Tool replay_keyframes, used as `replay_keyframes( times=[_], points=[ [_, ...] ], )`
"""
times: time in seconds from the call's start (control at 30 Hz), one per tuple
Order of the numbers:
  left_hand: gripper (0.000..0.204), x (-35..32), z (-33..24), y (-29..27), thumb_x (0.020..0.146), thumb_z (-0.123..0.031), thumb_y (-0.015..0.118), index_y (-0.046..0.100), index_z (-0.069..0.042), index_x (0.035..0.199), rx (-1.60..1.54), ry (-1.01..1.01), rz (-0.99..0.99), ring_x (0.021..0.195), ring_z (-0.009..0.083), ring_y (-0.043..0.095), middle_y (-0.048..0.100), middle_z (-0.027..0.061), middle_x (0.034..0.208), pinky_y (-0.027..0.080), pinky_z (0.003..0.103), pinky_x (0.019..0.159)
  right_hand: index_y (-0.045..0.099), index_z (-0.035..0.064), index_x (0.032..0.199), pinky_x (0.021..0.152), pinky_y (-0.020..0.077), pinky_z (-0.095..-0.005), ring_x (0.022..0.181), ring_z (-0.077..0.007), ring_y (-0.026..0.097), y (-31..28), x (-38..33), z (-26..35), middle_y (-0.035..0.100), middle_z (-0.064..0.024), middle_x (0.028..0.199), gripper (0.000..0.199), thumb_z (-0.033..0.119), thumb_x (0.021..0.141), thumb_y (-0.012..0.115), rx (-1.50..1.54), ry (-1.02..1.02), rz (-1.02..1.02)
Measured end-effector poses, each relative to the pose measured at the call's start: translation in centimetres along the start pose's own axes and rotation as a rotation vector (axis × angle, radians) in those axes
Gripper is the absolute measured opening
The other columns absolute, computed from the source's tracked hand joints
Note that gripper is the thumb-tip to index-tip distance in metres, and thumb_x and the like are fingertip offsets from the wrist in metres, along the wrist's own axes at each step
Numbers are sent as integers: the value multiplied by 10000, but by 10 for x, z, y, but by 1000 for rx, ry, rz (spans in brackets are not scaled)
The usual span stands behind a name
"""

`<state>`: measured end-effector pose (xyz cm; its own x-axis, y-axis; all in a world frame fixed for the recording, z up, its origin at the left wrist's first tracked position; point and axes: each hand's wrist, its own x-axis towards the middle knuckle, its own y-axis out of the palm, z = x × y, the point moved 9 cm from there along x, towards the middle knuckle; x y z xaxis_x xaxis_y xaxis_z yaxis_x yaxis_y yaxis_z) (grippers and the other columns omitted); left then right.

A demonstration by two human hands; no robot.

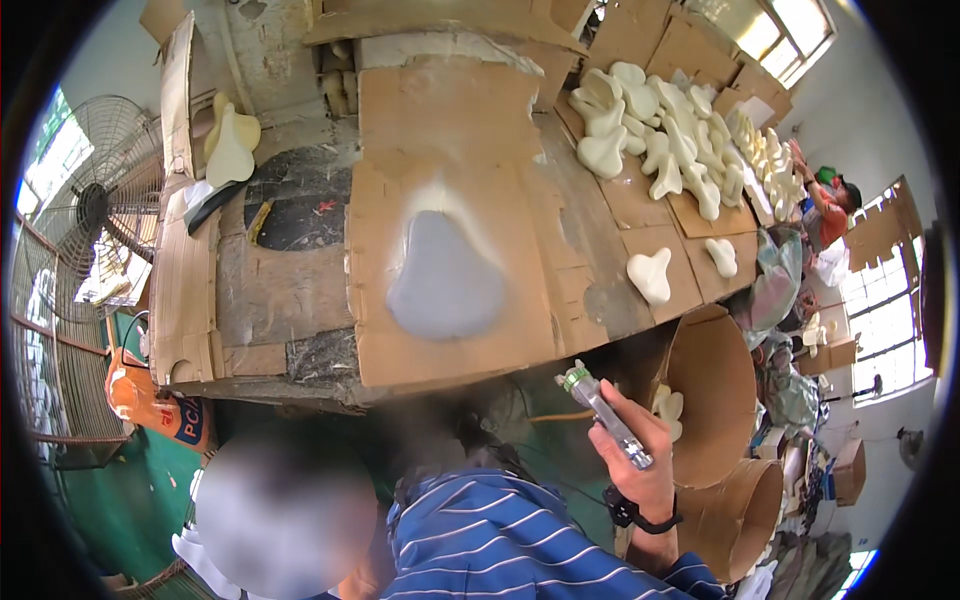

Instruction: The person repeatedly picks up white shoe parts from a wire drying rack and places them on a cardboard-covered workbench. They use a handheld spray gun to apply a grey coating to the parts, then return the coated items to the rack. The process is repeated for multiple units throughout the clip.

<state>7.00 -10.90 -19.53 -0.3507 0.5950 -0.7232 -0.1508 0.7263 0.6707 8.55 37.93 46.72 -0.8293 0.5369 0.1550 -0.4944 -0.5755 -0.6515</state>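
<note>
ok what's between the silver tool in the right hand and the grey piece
Head view: just bare cardboard and its front edge lie between the silver tool and the grey piece.

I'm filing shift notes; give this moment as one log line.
right hand: holding spray gun | grey saddle-shaped piece: on cardboard | left hand: unclear

Sprayer (605,415): metallic, slim body w/ green ring nr. nozzle end. Held in R hand (648,487), fingers wrapped on body; tilted, nozzle end up-L in view, just beside nr. edge of cardboard (450,120).

Pad (445,280): matte grey, pear-shaped. Lies flat on cardboard, approx. mid-sheet L-R; narrow end at far side, wide rounded end at nr. side. Pale haze borders narrow end.
</note>
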Motion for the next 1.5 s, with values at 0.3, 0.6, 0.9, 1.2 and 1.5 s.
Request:
replay_keyframes(
  times=[0.3,0.6,0.9,1.2,1.5],
  points=[
    [261,3,-124,145,954,-136,692,699,-6,1180,1059,750,-548,864,130,670,722,69,1013,542,276,800,624,15,1374,761,557,-348,836,-311,713,9,8,-34,724,-175,999,575,-33,821,771,16,48,205],
    [341,130,-111,565,841,-72,684,673,-70,1182,1821,1259,21,1132,377,603,661,142,1169,502,460,951,614,7,1385,749,554,-350,817,-311,708,-4,26,-68,715,-177,993,571,-32,836,766,90,65,103],
    [277,194,-65,620,799,-54,626,663,-104,1069,2368,1403,1,1037,285,589,599,76,1061,470,430,908,604,20,1398,725,551,-358,795,-321,698,-12,6,-116,713,-174,978,595,-36,829,767,152,204,94],
    [464,185,-71,608,802,-98,664,611,-97,1264,2396,1322,55,1144,303,590,627,91,1181,393,530,1100,650,12,1344,686,520,-333,731,-268,666,-12,16,-116,704,-150,914,523,2,836,778,197,202,75],
    [870,165,-93,597,822,-83,646,237,-47,1589,2036,1025,188,1433,364,449,475,203,1533,200,590,1244,597,8,1406,695,539,-368,758,-337,669,-23,43,-73,682,-177,932,668,-83,755,715,130,21,137]
  ],
)
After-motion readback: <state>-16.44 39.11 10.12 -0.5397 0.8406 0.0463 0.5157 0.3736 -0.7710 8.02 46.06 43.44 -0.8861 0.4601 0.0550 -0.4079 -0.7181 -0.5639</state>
